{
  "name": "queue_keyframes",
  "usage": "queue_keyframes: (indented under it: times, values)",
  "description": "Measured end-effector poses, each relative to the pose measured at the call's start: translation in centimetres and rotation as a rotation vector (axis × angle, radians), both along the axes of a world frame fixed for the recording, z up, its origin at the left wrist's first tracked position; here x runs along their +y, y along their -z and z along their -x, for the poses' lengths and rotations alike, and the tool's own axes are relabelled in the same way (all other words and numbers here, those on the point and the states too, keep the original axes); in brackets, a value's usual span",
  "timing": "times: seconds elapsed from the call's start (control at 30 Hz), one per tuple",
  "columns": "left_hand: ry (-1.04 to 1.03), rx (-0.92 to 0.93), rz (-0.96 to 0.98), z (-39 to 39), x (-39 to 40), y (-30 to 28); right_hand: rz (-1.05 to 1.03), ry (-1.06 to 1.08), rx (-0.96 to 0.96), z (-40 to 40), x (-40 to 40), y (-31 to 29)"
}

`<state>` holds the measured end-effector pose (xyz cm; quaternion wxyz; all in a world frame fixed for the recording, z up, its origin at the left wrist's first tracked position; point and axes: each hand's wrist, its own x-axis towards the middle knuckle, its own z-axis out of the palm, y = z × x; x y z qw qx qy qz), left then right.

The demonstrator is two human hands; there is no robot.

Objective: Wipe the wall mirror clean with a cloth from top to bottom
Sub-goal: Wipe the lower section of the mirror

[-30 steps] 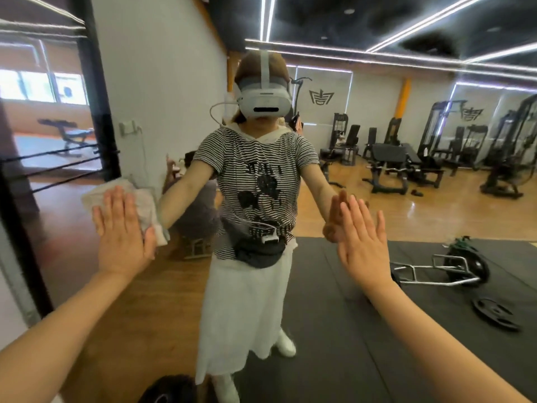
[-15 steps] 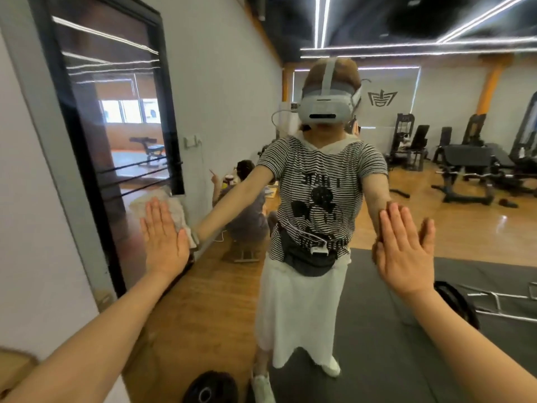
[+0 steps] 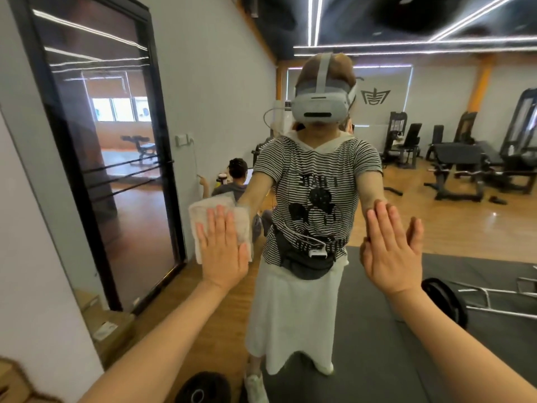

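The wall mirror (image 3: 453, 228) fills most of the head view and reflects me and a gym hall. My left hand (image 3: 222, 251) lies flat with fingers up, pressing a folded white cloth (image 3: 207, 212) against the glass at about chest height. The cloth sticks out above and to the left of the fingers. My right hand (image 3: 389, 254) rests flat and bare on the mirror at the same height, touching its own reflection, with nothing in it.
A grey wall (image 3: 32, 257) borders the mirror's left edge. Reflected in the glass are a black-framed glass door (image 3: 116, 170), cardboard boxes (image 3: 112, 324), a seated person (image 3: 232, 181), gym machines (image 3: 465, 170) and black floor mats. A weight plate (image 3: 200, 388) lies by my feet.
My left hand has slid the cloth to the right across the mirror, away from its left edge. My head has turned left. My right hand stays flat on the glass.
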<state>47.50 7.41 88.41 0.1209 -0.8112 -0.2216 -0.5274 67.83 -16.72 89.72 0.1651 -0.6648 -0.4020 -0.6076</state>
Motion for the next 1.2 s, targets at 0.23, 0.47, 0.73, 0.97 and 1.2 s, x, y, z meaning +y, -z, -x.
queue_keyframes:
  times: [0.23,0.47,0.73,0.97,1.2]
  values:
    - [-0.094,-0.138,0.196,4.4,6.2,-1.0,-0.005,0.01,-0.007,-0.1,0.0,0.0]
    - [-0.065,-0.388,0.383,0.4,1.6,-1.0,-0.022,0.019,-0.002,0.1,0.3,0.2]
    - [0.088,0.116,-0.307,-2.8,-2.2,0.0,0.007,0.013,-0.026,-0.3,0.0,0.0]
    - [-0.094,0.005,-0.05,2.3,3.7,-0.8,0.005,0.007,-0.014,-0.4,0.0,0.2]
    - [-0.054,-0.288,0.2,-0.9,0.2,-0.6,-0.019,0.002,-0.022,-0.3,0.4,0.4]
